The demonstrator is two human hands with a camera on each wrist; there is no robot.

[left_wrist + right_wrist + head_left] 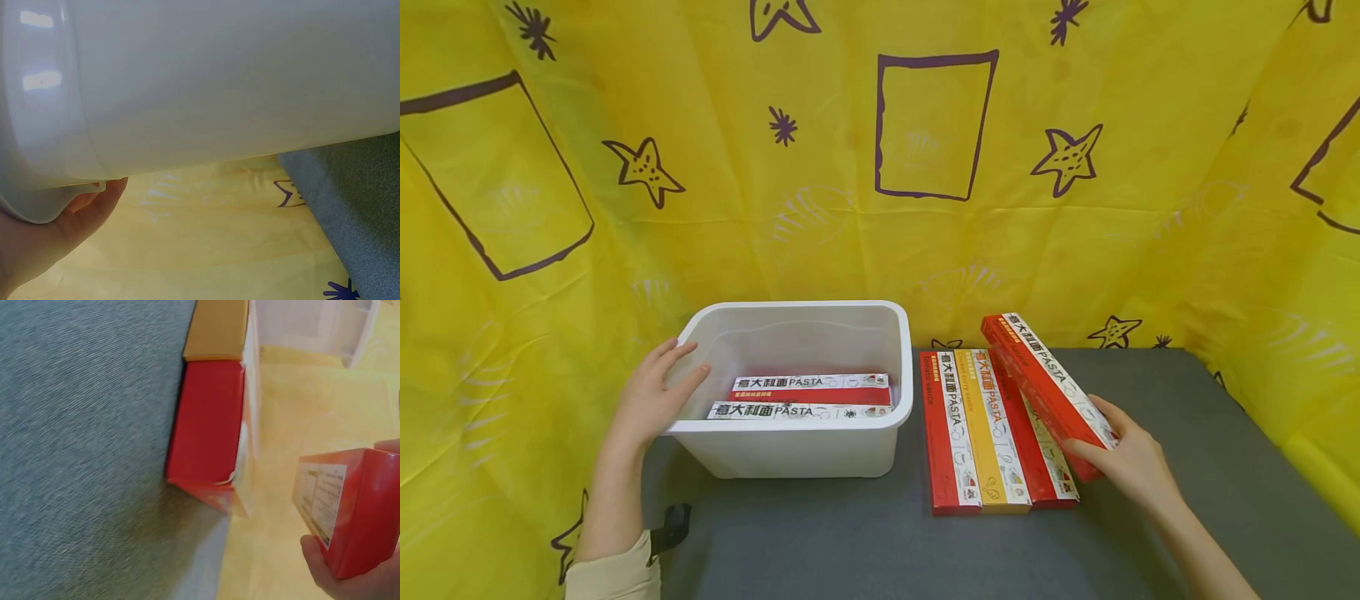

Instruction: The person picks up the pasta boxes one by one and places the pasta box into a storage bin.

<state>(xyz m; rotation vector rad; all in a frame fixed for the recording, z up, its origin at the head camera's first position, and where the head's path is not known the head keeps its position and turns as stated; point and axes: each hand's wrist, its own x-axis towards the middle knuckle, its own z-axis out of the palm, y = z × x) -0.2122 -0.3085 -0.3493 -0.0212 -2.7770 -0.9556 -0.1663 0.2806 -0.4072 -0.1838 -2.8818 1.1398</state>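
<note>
My right hand (1131, 458) grips the near end of a red pasta box (1045, 387), thumb on one side and fingers on the other. That box is tilted, its far end raised above a row of pasta boxes. The row has a red box (951, 433) at left, a yellow box (992, 433) in the middle, and another red box (1048, 467) partly hidden under the held one. At the left, my left hand (651, 392) holds the rim of a white plastic bin (797, 450); the left wrist view shows fingers (94, 209) under its lip. Inside lie pasta boxes (808, 396).
A dark grey tabletop (820, 542) lies under everything. Yellow patterned cloth (820, 233) hangs behind and at both sides. The bin stands left of the row, close to the back cloth. A black strap (672, 529) sticks out by the left sleeve.
</note>
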